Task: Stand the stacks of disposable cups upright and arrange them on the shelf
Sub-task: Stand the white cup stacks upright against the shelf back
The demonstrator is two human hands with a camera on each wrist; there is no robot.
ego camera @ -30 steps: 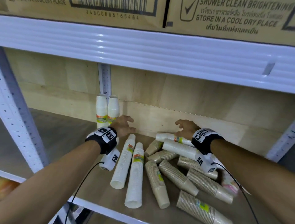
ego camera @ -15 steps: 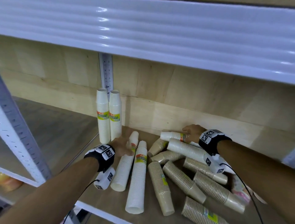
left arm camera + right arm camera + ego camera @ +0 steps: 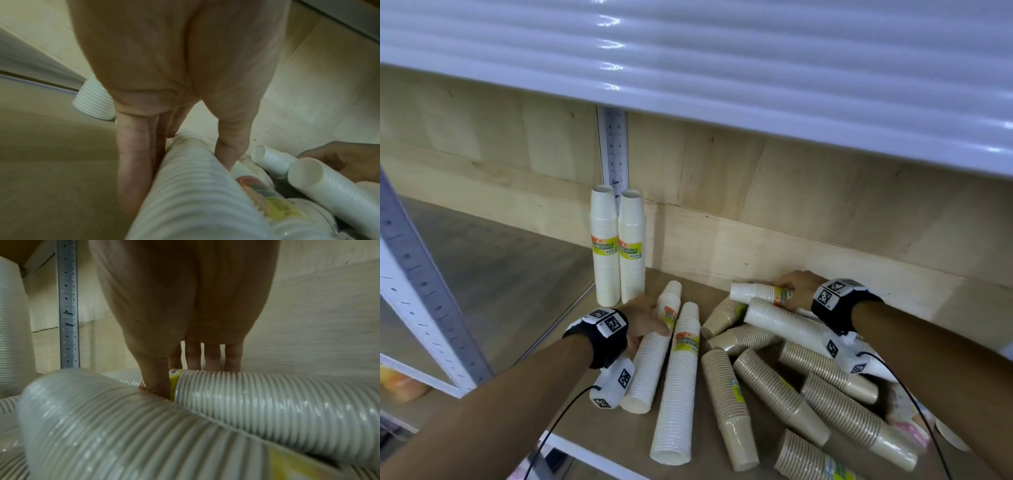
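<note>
Two white cup stacks stand upright against the back panel. My left hand grips a white stack that lies on the shelf; in the left wrist view the left hand has fingers on one side of this stack and thumb on the other. My right hand holds the rearmost lying white stack. In the right wrist view the right hand has its thumb in front of that stack and its fingers over the far side. More white stacks and several brown stacks lie jumbled.
A wooden back panel closes the shelf, with a perforated metal rail behind the upright stacks. The upper shelf beam hangs low overhead. A white upright post stands at the left. A pink-patterned pack lies at the right.
My left hand came back from near the back panel and down onto the lying white stack. My right hand dropped onto the rearmost stack. The head view tilted downward.
</note>
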